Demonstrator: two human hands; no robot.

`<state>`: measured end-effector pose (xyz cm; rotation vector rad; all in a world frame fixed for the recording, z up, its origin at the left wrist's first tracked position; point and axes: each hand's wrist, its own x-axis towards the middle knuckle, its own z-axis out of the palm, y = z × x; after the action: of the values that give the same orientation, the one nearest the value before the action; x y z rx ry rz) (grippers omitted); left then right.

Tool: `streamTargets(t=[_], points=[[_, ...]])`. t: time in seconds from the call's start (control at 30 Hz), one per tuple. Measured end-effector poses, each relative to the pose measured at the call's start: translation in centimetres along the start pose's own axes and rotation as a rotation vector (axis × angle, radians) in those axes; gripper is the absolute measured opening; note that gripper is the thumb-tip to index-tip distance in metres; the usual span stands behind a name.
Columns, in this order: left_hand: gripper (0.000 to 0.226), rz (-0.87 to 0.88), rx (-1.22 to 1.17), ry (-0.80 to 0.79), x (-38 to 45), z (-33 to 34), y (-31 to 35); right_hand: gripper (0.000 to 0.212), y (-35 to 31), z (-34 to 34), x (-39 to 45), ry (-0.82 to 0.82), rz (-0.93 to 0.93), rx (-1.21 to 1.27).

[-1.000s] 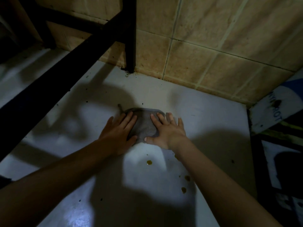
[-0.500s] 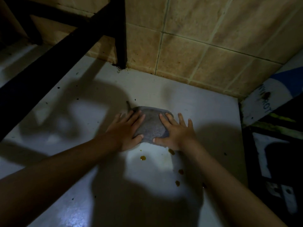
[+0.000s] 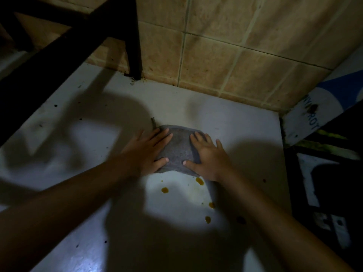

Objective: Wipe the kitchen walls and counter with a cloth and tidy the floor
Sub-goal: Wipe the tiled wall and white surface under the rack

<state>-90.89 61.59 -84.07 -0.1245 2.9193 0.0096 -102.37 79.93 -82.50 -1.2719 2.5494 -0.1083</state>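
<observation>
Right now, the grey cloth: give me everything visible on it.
The grey cloth looks like soft, fuzzy fabric, folded or bunched into a rounded pad, lying flat on the white counter a little out from the tiled wall. The left hand and right hand press on it with straight, spread fingers, one on each side. Orange-brown drips lie on the counter just on the person's side of it. Its underside is hidden.

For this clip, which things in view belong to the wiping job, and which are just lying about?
Part of the job:
- cloth, pressed flat by left hand and right hand
- white counter
- orange drops near the cloth
- tiled wall

Just there:
- dark frame leg standing at the wall
- printed board at the right edge
</observation>
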Motion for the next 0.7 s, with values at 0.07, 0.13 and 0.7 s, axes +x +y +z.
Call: streamTargets(t=[0.07,0.13,0.7], points=[[0.095,0.002,0.023,-0.015,0.4,-0.2,-0.5,0.092,0.0,0.4,0.1,0.033,-0.042,-0.009],[0.096,0.006,0.038,-0.017,0.6,-0.3,-0.8,0.098,0.0,0.4,0.3,0.043,-0.077,-0.018],[0.097,0.025,-0.028,-0.019,0.2,-0.4,1.5,0.104,0.6,-1.4,-0.5,-0.114,-0.025,0.018]])
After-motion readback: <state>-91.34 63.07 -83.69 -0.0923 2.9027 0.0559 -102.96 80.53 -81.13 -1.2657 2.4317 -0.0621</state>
